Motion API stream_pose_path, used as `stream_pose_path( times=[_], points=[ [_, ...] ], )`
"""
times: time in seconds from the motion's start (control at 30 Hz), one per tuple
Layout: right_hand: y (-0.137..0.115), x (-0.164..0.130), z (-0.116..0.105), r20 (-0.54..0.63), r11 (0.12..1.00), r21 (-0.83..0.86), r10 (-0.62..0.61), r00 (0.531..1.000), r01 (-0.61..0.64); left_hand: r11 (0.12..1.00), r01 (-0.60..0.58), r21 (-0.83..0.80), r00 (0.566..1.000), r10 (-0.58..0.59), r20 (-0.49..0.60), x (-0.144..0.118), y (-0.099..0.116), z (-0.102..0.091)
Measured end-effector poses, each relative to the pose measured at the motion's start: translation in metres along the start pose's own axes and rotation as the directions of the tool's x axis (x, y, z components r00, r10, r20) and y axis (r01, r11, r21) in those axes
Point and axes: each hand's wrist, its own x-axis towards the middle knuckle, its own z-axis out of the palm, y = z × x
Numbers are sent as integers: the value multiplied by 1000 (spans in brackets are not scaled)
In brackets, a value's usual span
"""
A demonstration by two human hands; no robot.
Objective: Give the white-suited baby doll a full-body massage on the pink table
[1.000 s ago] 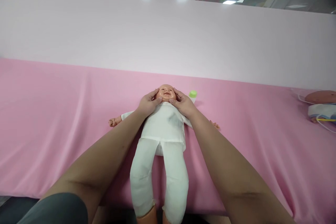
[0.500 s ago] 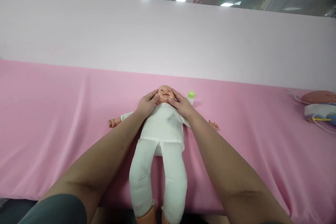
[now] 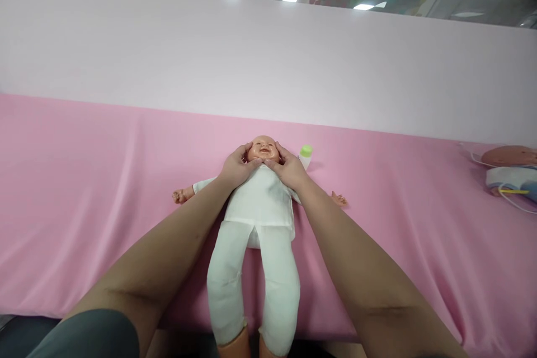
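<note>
A baby doll (image 3: 260, 207) in white clothes lies on its back on the pink cloth (image 3: 84, 179), head away from me and legs hanging over the near edge. My left hand (image 3: 237, 168) cups the left side of the doll's head, thumb under the chin. My right hand (image 3: 287, 169) cups the other side, thumb also by the chin. Both thumbs nearly meet below the doll's mouth.
A small bottle with a green cap (image 3: 306, 154) lies just right of the doll's head. A second doll with cables (image 3: 512, 170) rests at the far right. A pale pink panel (image 3: 268, 61) rises behind the cloth.
Both thumbs have slid inward from the doll's cheeks to its chin. The doll stays in place.
</note>
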Motion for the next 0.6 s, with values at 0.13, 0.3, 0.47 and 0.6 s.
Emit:
stream_pose_path(
  times=[0.13,0.3,0.47,0.6],
  points=[
    [2,1,-8,66,999,-27,-35,997,36,995,-15,-94,1000,15,-2,4,-7,0],
    [6,3,-13,102,999,-36,-20,995,23,982,30,-187,1000,-31,-2,4,-3,-1],
    [10,6,-9,78,995,97,2,997,-9,989,49,-141,996,-59,-69,1,5,0],
    [4,3,-7,40,997,68,-36,999,33,996,32,-78,996,-38,-76,-1,8,2]
  ],
)
